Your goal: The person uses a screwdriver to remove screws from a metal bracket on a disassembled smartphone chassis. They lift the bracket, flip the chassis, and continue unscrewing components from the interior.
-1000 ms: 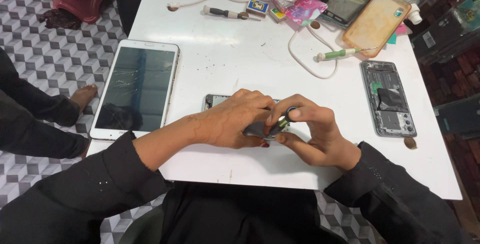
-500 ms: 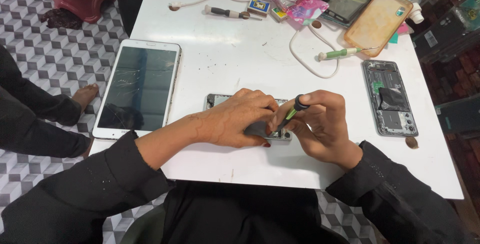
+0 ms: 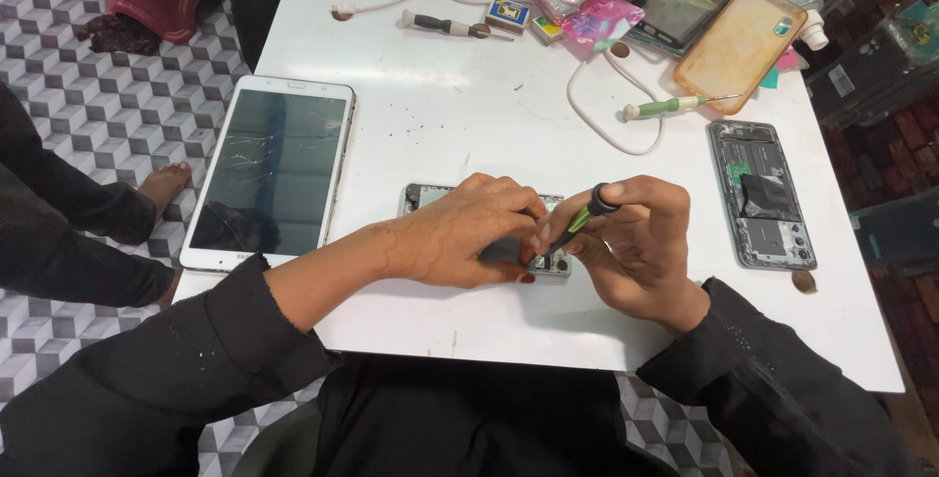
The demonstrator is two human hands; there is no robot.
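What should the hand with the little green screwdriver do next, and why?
Probably turn the screwdriver gently. The right hand holds it tilted, tip down on the open phone, while the left hand presses the phone flat on the table.

White table [image 3: 469,115]: tablet [image 3: 269,172], opened phone [image 3: 765,193], screwdrivers, cable.

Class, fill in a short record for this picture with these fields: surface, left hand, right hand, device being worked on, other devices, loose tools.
surface: white table
left hand: pressed flat on the opened phone
right hand: holds green-handled screwdriver, tip down on that phone
other devices: white tablet at left; second opened phone at right
loose tools: screwdriver beside the white cable
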